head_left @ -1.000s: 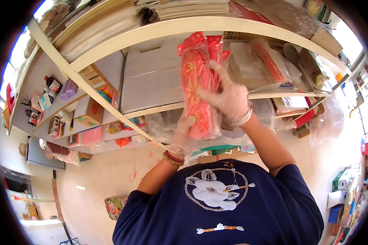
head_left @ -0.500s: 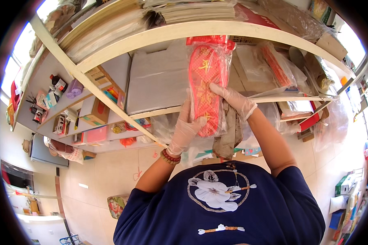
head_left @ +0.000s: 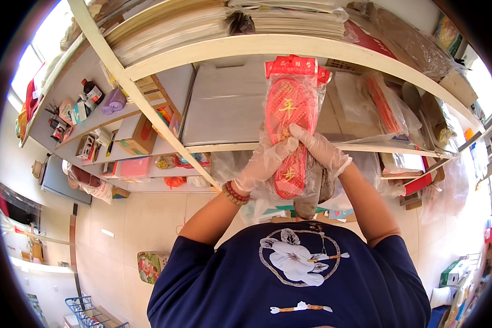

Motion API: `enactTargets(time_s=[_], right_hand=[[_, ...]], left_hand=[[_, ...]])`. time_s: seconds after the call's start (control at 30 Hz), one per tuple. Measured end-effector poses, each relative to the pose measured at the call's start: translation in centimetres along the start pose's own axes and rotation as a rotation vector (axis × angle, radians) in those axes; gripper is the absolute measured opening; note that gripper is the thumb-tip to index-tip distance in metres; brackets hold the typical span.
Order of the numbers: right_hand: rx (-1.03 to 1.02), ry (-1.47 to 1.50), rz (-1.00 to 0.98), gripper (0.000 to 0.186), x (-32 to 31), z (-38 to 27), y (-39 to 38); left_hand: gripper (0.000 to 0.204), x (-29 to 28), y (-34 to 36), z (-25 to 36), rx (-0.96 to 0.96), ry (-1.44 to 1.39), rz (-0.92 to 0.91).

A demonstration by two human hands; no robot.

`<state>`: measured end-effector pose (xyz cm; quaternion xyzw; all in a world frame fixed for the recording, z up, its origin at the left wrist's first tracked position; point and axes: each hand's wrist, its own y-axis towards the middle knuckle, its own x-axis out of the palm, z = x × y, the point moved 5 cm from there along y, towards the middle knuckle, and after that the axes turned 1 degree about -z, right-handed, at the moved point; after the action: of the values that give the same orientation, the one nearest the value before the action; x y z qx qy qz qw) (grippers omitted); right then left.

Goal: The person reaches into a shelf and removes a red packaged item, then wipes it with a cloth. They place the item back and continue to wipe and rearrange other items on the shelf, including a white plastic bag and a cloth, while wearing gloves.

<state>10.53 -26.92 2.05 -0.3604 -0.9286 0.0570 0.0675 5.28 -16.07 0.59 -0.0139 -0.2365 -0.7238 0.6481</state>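
A clear plastic pack of red insoles [head_left: 288, 104] with yellow stitching and a red header card stands upright in front of the middle shelf. Both my hands wear thin clear gloves. My left hand [head_left: 263, 163] grips the pack's lower left side, and a red bead bracelet sits on that wrist. From the right, my right hand [head_left: 321, 151] holds the pack with fingers across its front. A grey cloth [head_left: 315, 192] hangs down under my right hand.
A white shelving unit [head_left: 240, 146] fills the view ahead, with stacked sheets on top, small boxes and bottles [head_left: 93, 90] to the left and bagged red goods [head_left: 385, 106] to the right. A floral cushion [head_left: 150, 265] and a blue wire basket [head_left: 90, 314] sit on the tiled floor.
The pack has turned from tilted to upright and now sits a little higher against the shelf. My right hand slid from its upper front to its right side.
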Motion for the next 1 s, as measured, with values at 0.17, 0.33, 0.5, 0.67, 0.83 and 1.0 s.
enactTargets(time_s=[0.17,0.33,0.5,0.67,0.83,1.0], right_hand=[[-0.048,0.142,0.065,0.067,-0.2,-0.4,0.5],[0.2,-0.151,0.229,0.07,-3.8,-1.2,-1.6],[0.116,-0.314,0.242,0.05,-4.8,-0.5,-3.8],[0.035,-0.35,0.212,0.047,-5.2,0.8,-3.9],[0.085,-0.335,0.195,0.042,-4.6,0.1,-4.6],[0.122,-0.263,0.232,0.038,-5.4,1.4,-5.2]], left_hand=[[0.081,-1.3,2.6,1.9,0.062,0.266,-0.052],[0.077,-5.4,4.8,5.9,-0.047,0.088,0.124],[0.08,-18.4,7.7,8.7,-0.044,0.249,0.457],[0.086,-24.5,9.8,8.6,-0.059,0.323,0.583],[0.091,-29.2,11.0,5.9,-0.316,0.752,0.614],[0.076,-26.3,12.3,7.9,-0.287,1.535,0.664]])
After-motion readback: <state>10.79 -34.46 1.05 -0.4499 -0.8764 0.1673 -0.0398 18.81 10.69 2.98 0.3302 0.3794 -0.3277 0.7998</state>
